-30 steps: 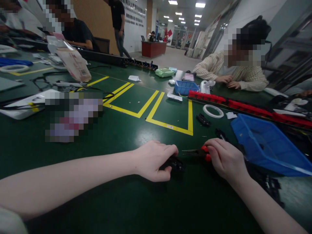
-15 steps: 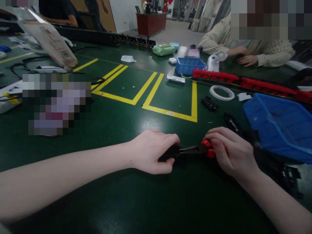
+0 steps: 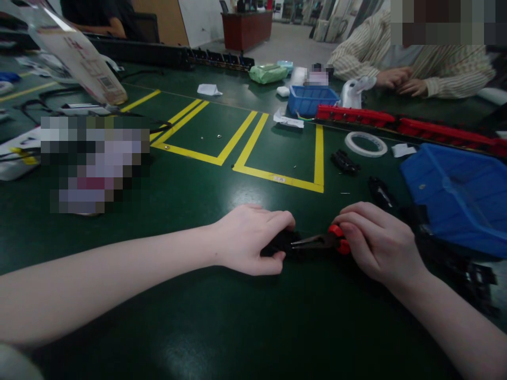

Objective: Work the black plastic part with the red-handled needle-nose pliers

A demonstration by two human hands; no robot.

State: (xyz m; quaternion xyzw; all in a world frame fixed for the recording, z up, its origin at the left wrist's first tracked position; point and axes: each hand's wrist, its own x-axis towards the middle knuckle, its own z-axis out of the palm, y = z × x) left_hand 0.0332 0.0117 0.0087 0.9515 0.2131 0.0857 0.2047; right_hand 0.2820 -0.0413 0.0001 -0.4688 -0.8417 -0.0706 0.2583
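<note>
My left hand (image 3: 253,240) is closed around a black plastic part (image 3: 282,243) on the dark green tabletop (image 3: 222,322). Most of that part is hidden under my fingers, so its shape is unclear. Red-handled needle-nose pliers (image 3: 317,241) are gripped in my right hand (image 3: 378,243), with their jaws pointing left. The jaw tips meet the near end of the black part; what they pinch, if anything, is too small to make out. Further right lie more black parts (image 3: 382,192), one (image 3: 345,161) beyond my right hand.
A blue bin (image 3: 459,195) stands at right, near a tape roll (image 3: 365,144) and a long red rack (image 3: 356,115). Yellow tape (image 3: 277,178) marks the table. A tilted bottle (image 3: 85,63) is at left. Across the table sits a person in a striped sleeve (image 3: 352,58).
The view has shifted slightly, so the scene sits a little higher and further right. Both hands keep their hold on the black part and the pliers.
</note>
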